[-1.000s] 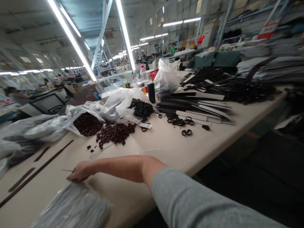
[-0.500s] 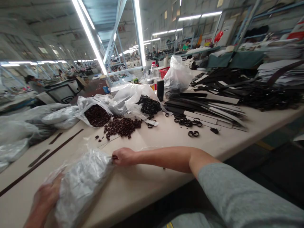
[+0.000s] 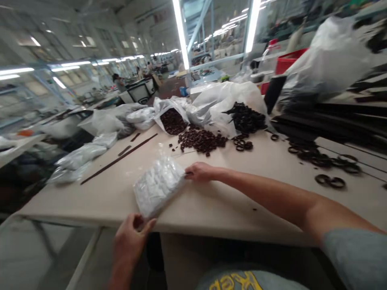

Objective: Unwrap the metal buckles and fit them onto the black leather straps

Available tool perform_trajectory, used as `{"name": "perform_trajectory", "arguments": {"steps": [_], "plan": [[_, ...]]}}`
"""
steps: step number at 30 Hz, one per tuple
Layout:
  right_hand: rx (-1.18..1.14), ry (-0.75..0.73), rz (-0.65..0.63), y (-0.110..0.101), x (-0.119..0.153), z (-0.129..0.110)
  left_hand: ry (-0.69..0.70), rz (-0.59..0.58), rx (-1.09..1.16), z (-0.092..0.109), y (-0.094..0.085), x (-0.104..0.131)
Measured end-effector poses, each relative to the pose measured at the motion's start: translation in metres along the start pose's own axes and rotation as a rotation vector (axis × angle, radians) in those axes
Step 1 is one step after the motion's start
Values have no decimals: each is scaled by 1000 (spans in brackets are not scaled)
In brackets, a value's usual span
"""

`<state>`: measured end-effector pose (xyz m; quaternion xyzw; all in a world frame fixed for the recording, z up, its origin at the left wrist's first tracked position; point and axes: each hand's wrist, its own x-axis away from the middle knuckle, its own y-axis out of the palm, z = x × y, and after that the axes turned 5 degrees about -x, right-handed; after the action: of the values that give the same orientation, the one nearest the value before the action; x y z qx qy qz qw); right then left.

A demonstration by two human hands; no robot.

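Observation:
A clear plastic bag (image 3: 159,185), crinkled and shiny, lies over the table near its front edge; what it contains does not show clearly. My right hand (image 3: 201,172) is closed on the bag's right corner, arm stretched across the tabletop. At the near lower corner, my left hand (image 3: 130,237) has its thumb and curled fingers on the plastic, partly beyond the table edge. Behind the bag spreads a pile of small dark brown loops (image 3: 202,141), spilling from an open plastic bag (image 3: 160,108).
Black loops (image 3: 246,119) lie on white plastic, with larger black rings (image 3: 331,181) to the right. A long dark strip (image 3: 121,158) crosses the table's left part, near filled plastic bags (image 3: 78,159). At the back right stand a black cylinder (image 3: 273,92) and a red basket (image 3: 290,60).
My view has swung left, so the table contents appear farther right. The left hand has shifted from the bag's left side to its near corner. The right hand keeps its hold.

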<state>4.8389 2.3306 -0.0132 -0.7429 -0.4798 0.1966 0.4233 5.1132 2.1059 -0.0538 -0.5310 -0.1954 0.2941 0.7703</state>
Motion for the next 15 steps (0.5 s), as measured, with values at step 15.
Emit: {"name": "perform_trajectory", "arguments": {"steps": [15], "plan": [[-920, 183, 323, -46, -50, -67, 102, 46, 738, 22, -50, -86]]}}
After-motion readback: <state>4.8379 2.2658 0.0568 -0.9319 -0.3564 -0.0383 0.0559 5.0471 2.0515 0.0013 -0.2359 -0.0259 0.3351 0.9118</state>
